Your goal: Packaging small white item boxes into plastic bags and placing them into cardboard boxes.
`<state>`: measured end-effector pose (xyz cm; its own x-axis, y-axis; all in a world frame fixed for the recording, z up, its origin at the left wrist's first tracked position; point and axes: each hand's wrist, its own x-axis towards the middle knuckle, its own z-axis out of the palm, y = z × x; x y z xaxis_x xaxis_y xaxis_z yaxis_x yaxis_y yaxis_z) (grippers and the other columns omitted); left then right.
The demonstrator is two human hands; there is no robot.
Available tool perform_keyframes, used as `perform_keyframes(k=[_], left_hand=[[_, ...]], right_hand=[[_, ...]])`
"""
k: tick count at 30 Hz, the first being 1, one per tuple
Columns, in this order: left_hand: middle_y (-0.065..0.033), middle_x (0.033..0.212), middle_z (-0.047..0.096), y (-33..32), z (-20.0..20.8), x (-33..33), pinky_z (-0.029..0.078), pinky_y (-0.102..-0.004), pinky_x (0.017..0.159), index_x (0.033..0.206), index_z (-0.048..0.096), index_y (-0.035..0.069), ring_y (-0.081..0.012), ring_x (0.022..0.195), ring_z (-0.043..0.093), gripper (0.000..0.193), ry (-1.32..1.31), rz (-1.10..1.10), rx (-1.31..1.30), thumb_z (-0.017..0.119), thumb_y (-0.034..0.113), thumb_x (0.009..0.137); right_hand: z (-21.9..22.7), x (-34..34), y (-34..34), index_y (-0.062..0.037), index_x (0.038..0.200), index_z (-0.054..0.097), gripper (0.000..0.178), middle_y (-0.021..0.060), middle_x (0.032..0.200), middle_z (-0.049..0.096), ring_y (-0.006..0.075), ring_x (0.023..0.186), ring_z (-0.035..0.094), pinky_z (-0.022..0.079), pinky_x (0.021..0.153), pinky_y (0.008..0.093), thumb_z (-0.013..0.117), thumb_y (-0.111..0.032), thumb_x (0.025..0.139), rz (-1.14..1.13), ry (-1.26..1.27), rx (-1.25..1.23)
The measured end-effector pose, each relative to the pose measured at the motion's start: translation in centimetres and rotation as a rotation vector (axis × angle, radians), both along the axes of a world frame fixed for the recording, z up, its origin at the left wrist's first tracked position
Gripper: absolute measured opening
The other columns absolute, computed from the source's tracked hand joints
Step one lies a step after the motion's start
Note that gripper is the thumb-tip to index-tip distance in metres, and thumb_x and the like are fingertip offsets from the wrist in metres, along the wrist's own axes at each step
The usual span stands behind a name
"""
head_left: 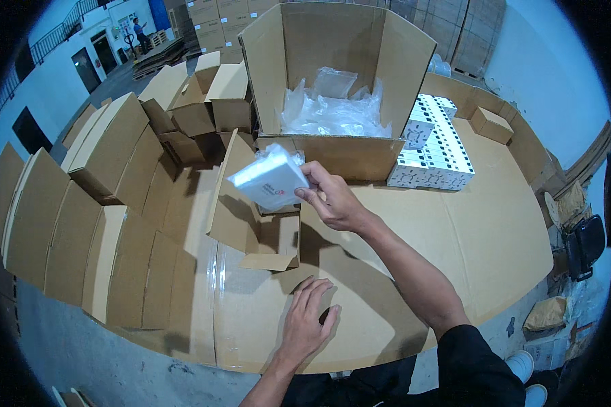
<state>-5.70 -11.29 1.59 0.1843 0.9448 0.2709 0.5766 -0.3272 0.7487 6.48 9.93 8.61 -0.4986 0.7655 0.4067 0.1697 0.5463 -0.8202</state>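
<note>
My right hand (335,197) pinches the right edge of a white packet in clear plastic (270,180), with small printing on its face. It holds the packet tilted above a small open cardboard box (271,262), hiding part of the box's inside. On the cardboard-covered table (380,285), nearer to me, rests my left hand (307,322), fingers stretched out, holding nothing. Behind the small box stands a large open carton (332,159) with its flaps up. Clear plastic bags (336,112) fill the part of it that shows.
Rows of brown cardboard boxes (136,264) line the table's left side, with open-flapped ones (197,102) behind. White patterned boxes (434,152) are stacked right of the carton. A small brown box (491,126) lies at the far right. Another person (141,35) stands in the distance.
</note>
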Motion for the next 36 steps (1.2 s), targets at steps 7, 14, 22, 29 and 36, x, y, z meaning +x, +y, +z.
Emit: perform_keyframes(k=[7, 14, 22, 29, 36], left_hand=[[-0.0132, 0.129, 0.058, 0.2, 0.0, -0.4, 0.04, -0.0457, 0.11, 0.124, 0.058, 0.004, -0.038, 0.129, 0.049, 0.043, -0.009, -0.013, -0.014, 0.073, 0.012, 0.085], [-0.0132, 0.127, 0.059, 0.3, -0.1, -0.4, 0.041, -0.0453, 0.109, 0.122, 0.058, 0.005, -0.0372, 0.128, 0.05, 0.041, -0.027, -0.03, -0.003, 0.073, 0.012, 0.084], [-0.0139, 0.126, 0.06, 0.2, 0.0, -0.5, 0.041, -0.0449, 0.109, 0.12, 0.06, 0.004, -0.0371, 0.127, 0.05, 0.039, -0.039, -0.02, -0.011, 0.073, 0.011, 0.084], [-0.0135, 0.124, 0.062, 0.2, -0.2, -0.6, 0.041, -0.0448, 0.109, 0.118, 0.062, 0.005, -0.0369, 0.126, 0.052, 0.037, -0.063, 0.002, -0.031, 0.074, 0.012, 0.083], [-0.0125, 0.123, 0.062, 0.1, -0.2, -0.7, 0.043, -0.0454, 0.107, 0.116, 0.062, 0.007, -0.0376, 0.124, 0.052, 0.036, -0.066, 0.012, -0.016, 0.074, 0.011, 0.083]], right_hand=[[-0.3, 0.0, 0.2, -0.0035, 0.122, 0.05, 0.027, 0.0201, 0.107, 0.06, 0.038, 0.101, 0.058, 0.048, 0.085, 0.0452, 0.059, -0.015, 0.099, -0.056, -0.302, 0.273], [0.0, 1.7, 1.2, -0.0027, 0.122, 0.051, 0.027, 0.021, 0.105, 0.062, 0.0415, 0.097, 0.061, 0.049, 0.084, 0.047, 0.059, -0.014, 0.098, -0.084, -0.303, 0.257], [1.3, 0.0, 1.0, 0.0017, 0.118, 0.053, 0.026, 0.0211, 0.107, 0.058, 0.0414, 0.101, 0.06, 0.049, 0.087, 0.0496, 0.06, -0.011, 0.096, 0.009, -0.419, 0.35], [1.2, -2.4, 0.5, -0.0047, 0.122, 0.051, 0.029, 0.0178, 0.104, 0.056, 0.0387, 0.1, 0.06, 0.049, 0.084, 0.0498, 0.06, -0.005, 0.094, -0.082, -0.639, 0.368], [0.4, -3.3, 0.4, -0.009, 0.114, 0.056, 0.024, 0.0158, 0.101, 0.058, 0.0364, 0.092, 0.06, 0.048, 0.079, 0.0484, 0.064, -0.008, 0.092, -0.096, -0.698, 0.494]])
